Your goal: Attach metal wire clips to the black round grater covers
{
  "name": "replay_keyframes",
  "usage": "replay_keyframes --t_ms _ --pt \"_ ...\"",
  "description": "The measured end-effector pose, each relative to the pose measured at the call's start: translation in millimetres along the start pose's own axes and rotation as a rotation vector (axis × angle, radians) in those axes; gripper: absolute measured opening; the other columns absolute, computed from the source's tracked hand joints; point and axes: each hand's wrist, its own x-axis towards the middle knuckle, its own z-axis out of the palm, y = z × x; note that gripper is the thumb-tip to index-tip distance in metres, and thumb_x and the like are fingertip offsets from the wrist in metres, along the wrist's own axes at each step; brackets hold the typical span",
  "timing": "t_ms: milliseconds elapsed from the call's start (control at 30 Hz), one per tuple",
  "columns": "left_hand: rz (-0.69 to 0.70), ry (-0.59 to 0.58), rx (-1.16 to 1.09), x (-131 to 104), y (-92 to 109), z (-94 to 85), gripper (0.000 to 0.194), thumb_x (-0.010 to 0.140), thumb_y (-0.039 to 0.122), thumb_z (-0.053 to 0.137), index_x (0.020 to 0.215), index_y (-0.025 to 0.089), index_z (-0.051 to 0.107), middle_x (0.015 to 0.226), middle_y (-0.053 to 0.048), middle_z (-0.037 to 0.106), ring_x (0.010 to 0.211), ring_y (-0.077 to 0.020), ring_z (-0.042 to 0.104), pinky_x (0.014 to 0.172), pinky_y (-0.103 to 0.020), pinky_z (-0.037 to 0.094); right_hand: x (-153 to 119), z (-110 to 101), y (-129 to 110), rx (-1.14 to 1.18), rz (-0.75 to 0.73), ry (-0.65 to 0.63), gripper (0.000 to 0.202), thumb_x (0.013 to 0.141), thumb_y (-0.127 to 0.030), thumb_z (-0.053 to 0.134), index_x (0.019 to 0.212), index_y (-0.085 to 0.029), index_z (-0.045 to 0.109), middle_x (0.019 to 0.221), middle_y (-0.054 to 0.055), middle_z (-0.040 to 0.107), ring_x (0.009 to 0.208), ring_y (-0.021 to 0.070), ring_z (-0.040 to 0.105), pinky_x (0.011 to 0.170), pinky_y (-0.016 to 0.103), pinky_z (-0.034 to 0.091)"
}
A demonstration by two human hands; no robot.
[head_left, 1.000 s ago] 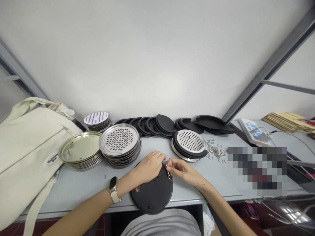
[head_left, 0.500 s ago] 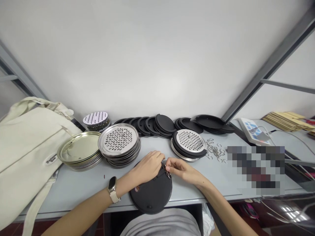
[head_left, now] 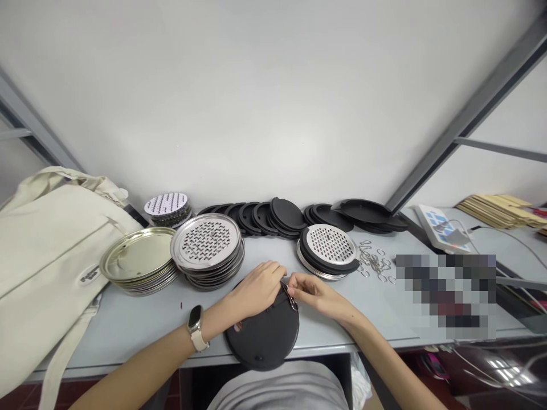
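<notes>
A round black disc (head_left: 265, 339) is tilted over the table's front edge, close to my body. My left hand (head_left: 260, 290) grips its upper part, with the fingers reaching over the rim and a fingertip showing at the disc's left side. At the upper right rim, my right hand (head_left: 314, 293) pinches a small metal clip (head_left: 292, 300) between thumb and index finger. The clip lies against the disc; whether it passes through a hole there I cannot tell. More wire clips (head_left: 376, 263) lie in a loose heap to the right.
Perforated metal grater plates (head_left: 205, 242) stand stacked left of centre, beside gold-toned round plates (head_left: 139, 256). Several black discs (head_left: 288, 214) line the wall. A grater plate on a black holder (head_left: 331, 245) sits ahead of my right hand. A cream bag (head_left: 51, 262) leans at the left.
Both hands keep nearly the same place on the disc and clip. Only a very slight shift of the disc and of the view shows.
</notes>
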Motion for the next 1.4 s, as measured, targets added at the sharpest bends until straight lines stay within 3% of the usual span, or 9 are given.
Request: replay_keyframes --t_ms 1033,1400 --pt "0.034 0.003 -0.037 0.5 0.8 -0.8 0.020 0.091 0.007 0.035 0.097 0.018 0.050 0.095 -0.007 0.056 0.089 -0.0217 0.052 0.084 -0.035 0.044 -1.3 7.9 1.8 -0.070 -0.082 0.043 0.031 0.095 -0.043 0.047 0.076 -0.020 0.044 0.069 -0.004 0.043 0.064 0.0120 0.038 0.061 0.025 0.032" --pt "0.040 0.121 -0.229 2.3 6.4 -9.9 0.017 0.088 0.007 0.043 0.094 0.019 0.053 0.094 -0.004 0.057 0.089 -0.0172 0.054 0.084 -0.030 0.045 -2.4 5.1 -0.3 -0.061 -0.045 0.027 0.038 0.093 -0.054 0.048 0.077 -0.020 0.049 0.068 -0.004 0.041 0.063 0.0120 0.036 0.059 0.024 0.031"
